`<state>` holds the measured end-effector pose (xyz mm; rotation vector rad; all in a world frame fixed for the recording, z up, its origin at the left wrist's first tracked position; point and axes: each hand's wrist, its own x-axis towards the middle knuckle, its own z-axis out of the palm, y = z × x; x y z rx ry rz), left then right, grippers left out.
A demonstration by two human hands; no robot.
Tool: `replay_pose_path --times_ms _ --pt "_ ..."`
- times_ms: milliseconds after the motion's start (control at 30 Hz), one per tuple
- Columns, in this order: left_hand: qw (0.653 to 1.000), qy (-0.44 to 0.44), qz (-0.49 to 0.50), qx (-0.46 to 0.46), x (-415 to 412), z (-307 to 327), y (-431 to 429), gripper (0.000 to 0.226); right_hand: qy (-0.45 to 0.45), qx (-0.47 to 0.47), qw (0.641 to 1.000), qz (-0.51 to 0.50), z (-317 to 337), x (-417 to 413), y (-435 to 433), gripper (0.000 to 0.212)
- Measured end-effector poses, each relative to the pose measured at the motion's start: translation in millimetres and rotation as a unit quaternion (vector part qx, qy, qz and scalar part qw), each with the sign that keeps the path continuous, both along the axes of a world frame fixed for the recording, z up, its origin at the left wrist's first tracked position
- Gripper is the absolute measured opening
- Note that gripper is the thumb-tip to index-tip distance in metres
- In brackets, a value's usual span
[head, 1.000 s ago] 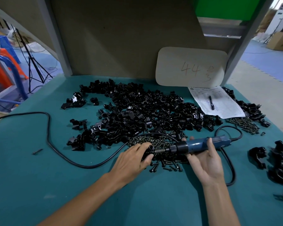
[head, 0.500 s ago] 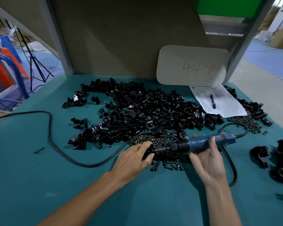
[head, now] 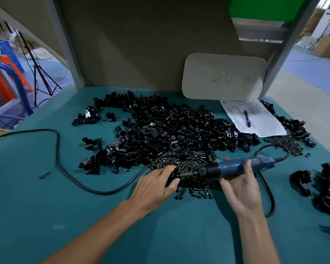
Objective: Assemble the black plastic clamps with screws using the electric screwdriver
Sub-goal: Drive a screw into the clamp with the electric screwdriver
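Two hands: working at the screw pile (head: 189, 164) on the counter (head: 46, 206).
Left hand (head: 154, 185): still digging curled fingers into the screws; pinching one or not, I cannot tell.
Right hand (head: 242, 189): gripping the electric screwdriver (head: 240, 166), now raising its cord end slightly.
Meaning: probably still picking a screw.
Black plastic clamps (head: 170, 130): lying heaped just behind, untouched.
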<state>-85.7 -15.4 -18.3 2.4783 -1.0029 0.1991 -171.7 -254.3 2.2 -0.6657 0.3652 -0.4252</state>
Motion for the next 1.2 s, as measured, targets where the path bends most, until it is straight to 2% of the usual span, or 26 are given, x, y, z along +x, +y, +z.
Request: replay_pose_path --times_ms 67,167,367,733,867,967,1200 --pt "1.0 0.004 -0.004 0.001 -1.1 0.0 -0.5 0.047 0.02 -0.015 0.999 -0.024 2.8 2.4 4.9 0.047" --pt "1.0 0.012 -0.009 -0.003 -1.5 1.4 -1.1 0.043 0.024 -0.04 0.997 -0.061 3.0 6.7 12.4 0.065" --pt "1.0 0.017 -0.007 -0.008 -1.0 0.4 -0.7 0.042 0.028 -0.015 0.992 -0.119 2.5 9.4 14.6 0.093" --pt "1.0 0.005 -0.005 -0.008 -0.9 -2.0 0.2 0.048 0.027 0.035 0.991 -0.13 0.0 8.2 14.0 0.071" --pt "1.0 0.001 -0.005 -0.009 -1.2 -2.8 0.4 0.053 0.022 0.024 0.991 -0.127 1.1 6.8 14.7 0.072" --pt "1.0 -0.003 -0.004 -0.008 -1.3 -2.5 0.0 0.054 0.026 0.011 0.992 -0.121 1.4 7.2 15.2 0.064" --pt "1.0 0.002 -0.011 -0.01 0.2 -3.0 0.1 0.051 0.014 0.055 0.992 -0.109 0.9 3.5 14.1 0.08"
